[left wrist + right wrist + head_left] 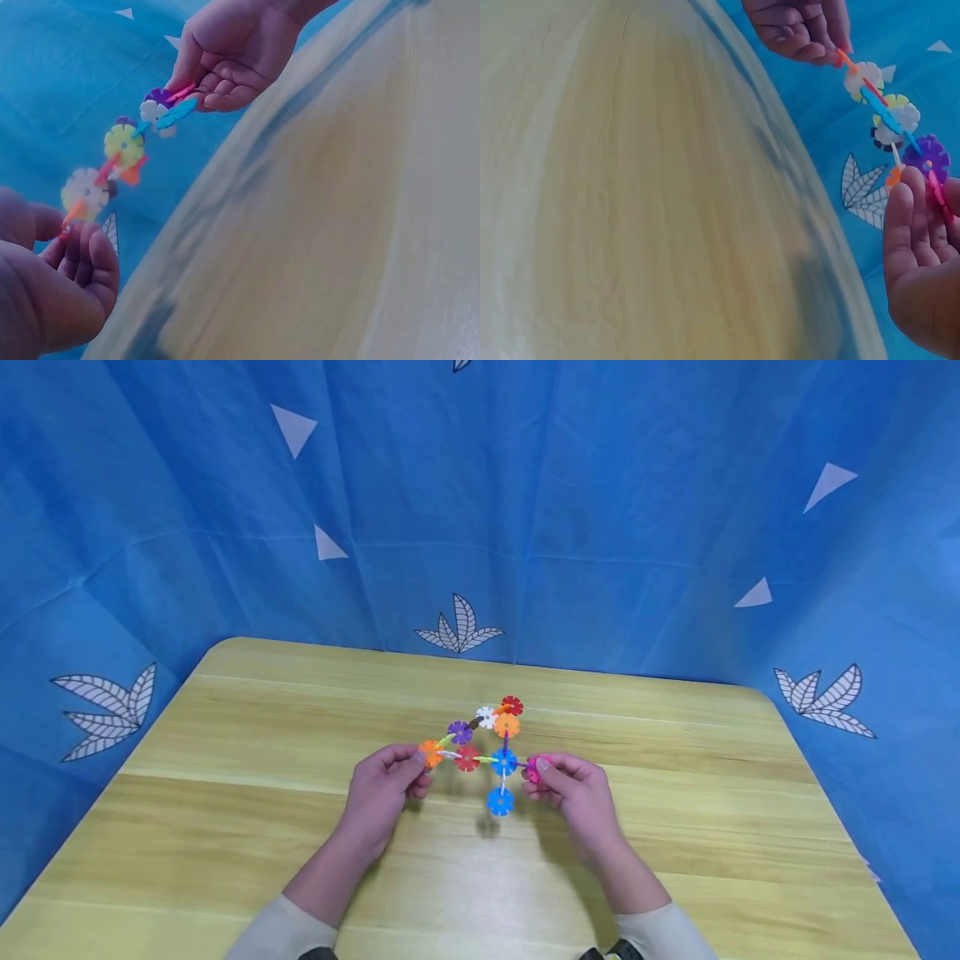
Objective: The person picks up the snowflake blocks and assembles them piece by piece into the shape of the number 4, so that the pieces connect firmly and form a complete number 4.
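A linked figure of colourful plastic snowflake discs (467, 758) is held up off the table between both hands. At its left end, my left hand (384, 789) pinches an orange disc (431, 753) between thumb and fingers. My right hand (576, 793) pinches a pink disc (536, 768) at the right end. Between them run red, green and blue discs, with one blue disc (500, 802) hanging lowest. A second row with a purple disc (460, 732), a white disc (486, 717) and a red disc (512, 705) slants up behind. In the right wrist view, fingers partly cover the pink disc (937, 193).
The wooden table (247, 810) spreads under both hands, its far corners rounded. Behind and beside it hangs a blue cloth (600, 485) printed with white leaves and triangles. Shadows of the hands and discs fall on the tabletop.
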`<act>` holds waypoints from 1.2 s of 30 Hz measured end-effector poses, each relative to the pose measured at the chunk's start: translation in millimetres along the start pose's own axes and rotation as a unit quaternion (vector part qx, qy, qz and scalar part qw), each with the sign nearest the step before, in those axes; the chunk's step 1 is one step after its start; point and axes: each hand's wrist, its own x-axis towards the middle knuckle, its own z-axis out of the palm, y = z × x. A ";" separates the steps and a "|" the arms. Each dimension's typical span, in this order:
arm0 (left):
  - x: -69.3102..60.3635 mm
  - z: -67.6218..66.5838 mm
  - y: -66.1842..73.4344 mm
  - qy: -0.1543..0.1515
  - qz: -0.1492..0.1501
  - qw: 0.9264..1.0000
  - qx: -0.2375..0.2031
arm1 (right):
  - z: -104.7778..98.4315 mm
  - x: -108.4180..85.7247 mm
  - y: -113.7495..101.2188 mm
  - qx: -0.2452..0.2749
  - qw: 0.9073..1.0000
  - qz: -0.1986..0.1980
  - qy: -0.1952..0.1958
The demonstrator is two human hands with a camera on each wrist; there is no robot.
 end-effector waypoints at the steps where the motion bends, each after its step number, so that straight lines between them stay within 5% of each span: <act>1: 1.1 0.1 -1.6 0.000 -0.001 1.000 0.000 | -0.9 1.1 1.1 -0.001 1.000 0.003 -0.002; 11: 5.7 6.4 -12.3 0.023 -0.014 1.000 -0.010 | -6.7 9.0 8.9 -0.033 0.999 0.039 -0.005; 19: 10.0 4.3 -15.3 0.030 -0.031 0.999 -0.004 | -7.6 12.1 10.8 -0.127 0.991 0.034 0.006; 26: 13.3 2.3 -20.7 0.023 -0.060 0.998 0.019 | -9.7 17.2 16.8 -0.243 0.970 -0.001 0.034; 36: 14.8 4.0 -23.4 0.031 -0.069 0.993 0.089 | -10.6 24.9 18.5 -0.376 0.925 -0.040 0.035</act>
